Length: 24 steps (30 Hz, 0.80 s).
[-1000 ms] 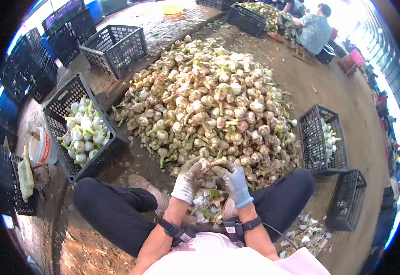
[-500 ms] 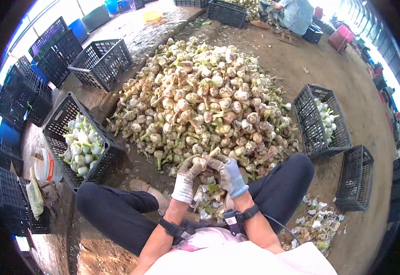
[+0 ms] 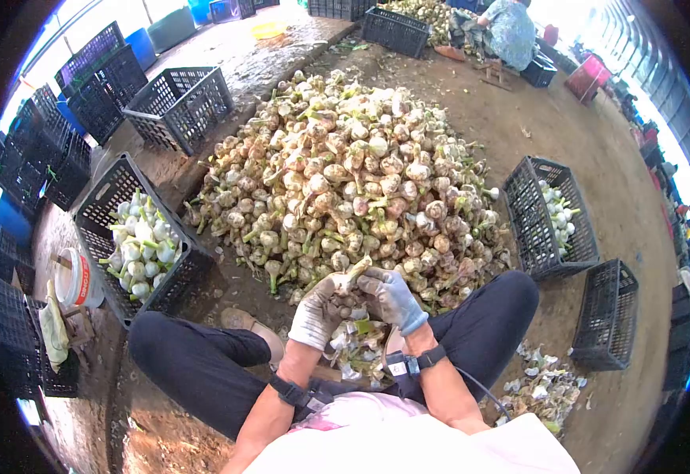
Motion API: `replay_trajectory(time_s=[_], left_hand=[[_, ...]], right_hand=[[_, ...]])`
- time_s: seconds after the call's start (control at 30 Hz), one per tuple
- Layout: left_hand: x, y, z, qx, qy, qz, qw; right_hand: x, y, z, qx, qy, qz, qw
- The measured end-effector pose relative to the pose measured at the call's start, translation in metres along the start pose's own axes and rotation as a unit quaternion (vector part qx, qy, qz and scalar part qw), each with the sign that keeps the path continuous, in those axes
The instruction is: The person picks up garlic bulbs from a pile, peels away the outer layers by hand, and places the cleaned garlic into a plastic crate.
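Note:
Gloved and low in front of the pile, my left hand [image 3: 318, 310] is closed around a garlic bulb [image 3: 354, 273] whose stem points up and away. My right hand [image 3: 393, 300], in a dirty grey-white glove, pinches the same bulb from the other side; its fingers hide much of it. Just beyond both hands rises a large heap of unpeeled garlic [image 3: 345, 182] with brownish skins and cut stems. Loose peeled skins [image 3: 355, 347] lie on the ground below, between my feet.
A black crate [image 3: 191, 272] at left holds cleaned white garlic; another crate [image 3: 554, 265] at right holds some too. Nearer right stand a further crate [image 3: 607, 316] and scattered skins [image 3: 546, 387]. A white bucket [image 3: 76, 278] is far left. Another person [image 3: 507, 35] sits at the back.
My hands stay together on the garlic bulb, which has turned a little so its stem angles upward. The whole view has shifted slightly as my head moved.

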<state>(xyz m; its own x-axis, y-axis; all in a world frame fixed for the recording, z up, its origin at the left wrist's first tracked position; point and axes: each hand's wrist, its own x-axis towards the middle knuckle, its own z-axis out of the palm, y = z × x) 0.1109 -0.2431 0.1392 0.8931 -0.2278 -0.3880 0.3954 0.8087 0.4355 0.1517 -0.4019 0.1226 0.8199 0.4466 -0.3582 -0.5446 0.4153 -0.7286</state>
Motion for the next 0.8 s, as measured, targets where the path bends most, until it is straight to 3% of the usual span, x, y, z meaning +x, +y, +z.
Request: replay_trajectory(time_s=[0.1, 0.17, 0.2, 0.27, 0.3, 0.37, 0.4, 0.43, 0.5, 0.63, 0.67, 0.7, 0.77, 0.8], left_hand=[[0.001, 0.002, 0.004, 0.03, 0.016, 0.032, 0.999], [0.002, -0.001, 0.01, 0.293, 0.067, 0.195, 0.934], [0.009, -0.009, 0.006, 0.31, 0.065, 0.247, 0.916], [0.007, -0.012, 0.008, 0.318, 0.075, 0.253, 0.911], [0.007, -0.013, 0.008, 0.325, 0.087, 0.26, 0.905], [0.02, -0.017, 0.004, 0.048, 0.154, 0.105, 0.981], [0.012, -0.014, -0.004, 0.046, 0.143, 0.017, 0.988], [0.004, -0.006, -0.008, 0.045, 0.128, -0.068, 0.988], [0.015, -0.009, -0.022, 0.015, 0.144, -0.126, 0.981], [0.018, -0.003, -0.028, 0.011, 0.136, -0.153, 0.979], [0.019, -0.002, -0.031, 0.023, 0.114, -0.179, 0.977], [0.024, -0.006, -0.034, 0.022, 0.114, -0.18, 0.977], [0.028, -0.014, -0.02, 0.167, 0.196, -0.03, 0.966], [0.024, -0.015, -0.015, 0.202, 0.246, 0.002, 0.948]], right_hand=[[-0.003, -0.001, 0.005, -0.038, 0.003, -0.043, 0.998], [-0.007, 0.001, 0.018, 0.026, 0.051, -0.017, 0.998], [-0.006, 0.006, 0.019, 0.028, 0.063, -0.056, 0.996], [-0.01, 0.007, 0.024, 0.004, 0.093, -0.11, 0.99], [-0.012, 0.007, 0.026, 0.034, 0.089, -0.088, 0.992], [-0.005, 0.02, 0.019, -0.094, 0.108, -0.111, 0.983], [0.0, 0.027, 0.017, -0.212, 0.108, -0.166, 0.957], [0.007, 0.035, 0.011, -0.203, 0.091, -0.136, 0.965], [0.026, 0.052, -0.007, -0.38, 0.105, -0.266, 0.88], [0.029, 0.053, -0.014, -0.457, 0.118, -0.278, 0.837], [0.012, 0.036, 0.0, -0.168, 0.102, -0.069, 0.978], [0.004, 0.027, 0.005, -0.168, 0.103, -0.068, 0.978], [-0.008, 0.02, 0.008, -0.079, 0.039, -0.013, 0.996], [-0.005, 0.027, 0.007, -0.13, 0.061, -0.05, 0.988]])
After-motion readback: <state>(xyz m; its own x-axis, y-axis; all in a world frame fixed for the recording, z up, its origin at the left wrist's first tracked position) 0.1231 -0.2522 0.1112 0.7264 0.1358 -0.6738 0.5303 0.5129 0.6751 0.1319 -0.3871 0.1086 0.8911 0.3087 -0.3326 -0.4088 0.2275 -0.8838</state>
